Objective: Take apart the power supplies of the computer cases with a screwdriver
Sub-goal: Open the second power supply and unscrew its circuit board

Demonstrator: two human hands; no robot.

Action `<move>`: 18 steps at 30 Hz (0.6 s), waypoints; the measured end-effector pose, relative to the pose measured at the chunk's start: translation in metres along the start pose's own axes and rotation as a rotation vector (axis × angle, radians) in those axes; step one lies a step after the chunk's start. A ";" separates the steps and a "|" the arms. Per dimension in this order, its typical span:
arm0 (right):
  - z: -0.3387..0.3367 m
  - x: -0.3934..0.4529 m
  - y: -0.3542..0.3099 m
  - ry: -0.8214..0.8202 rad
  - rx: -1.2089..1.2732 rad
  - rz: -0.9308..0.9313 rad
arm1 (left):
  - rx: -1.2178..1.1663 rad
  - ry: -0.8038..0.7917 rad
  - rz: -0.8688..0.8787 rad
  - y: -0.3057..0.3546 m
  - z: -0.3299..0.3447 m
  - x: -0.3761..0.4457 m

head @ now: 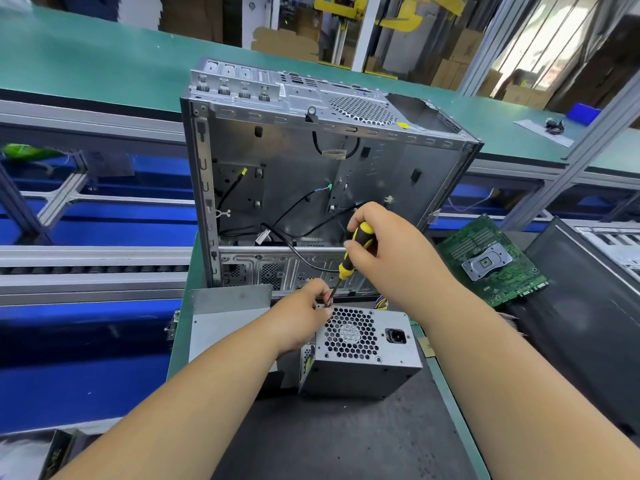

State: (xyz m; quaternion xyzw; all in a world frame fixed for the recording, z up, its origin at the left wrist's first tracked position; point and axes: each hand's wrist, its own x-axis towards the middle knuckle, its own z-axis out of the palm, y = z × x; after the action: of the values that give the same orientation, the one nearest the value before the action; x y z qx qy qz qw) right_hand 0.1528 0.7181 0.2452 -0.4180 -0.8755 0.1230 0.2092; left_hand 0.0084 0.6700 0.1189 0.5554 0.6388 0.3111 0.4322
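Grey power supply low in the centre of the frame, standing on a dark mat, fan grille facing up toward the camera. Right hand wrapped round the black-and-yellow screwdriver, shaft slanting down to the unit's upper left corner. Left hand pinching at the tip there, fingers curled; whether on a screw or the shaft, cannot tell. Behind, open computer case upright, loose black cables inside. Green motherboard at right
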 end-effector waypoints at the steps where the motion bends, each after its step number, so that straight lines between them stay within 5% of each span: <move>1: 0.000 -0.001 0.000 0.000 0.029 0.007 | -0.004 0.001 -0.003 0.000 0.000 0.000; 18: -0.005 -0.011 0.012 0.049 0.253 -0.047 | -0.047 0.122 -0.077 0.012 0.005 -0.013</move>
State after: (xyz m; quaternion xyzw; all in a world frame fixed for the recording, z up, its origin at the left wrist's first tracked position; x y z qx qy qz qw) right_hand 0.1700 0.7171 0.2419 -0.3706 -0.8572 0.2171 0.2842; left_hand 0.0184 0.6591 0.1296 0.5000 0.6773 0.3425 0.4171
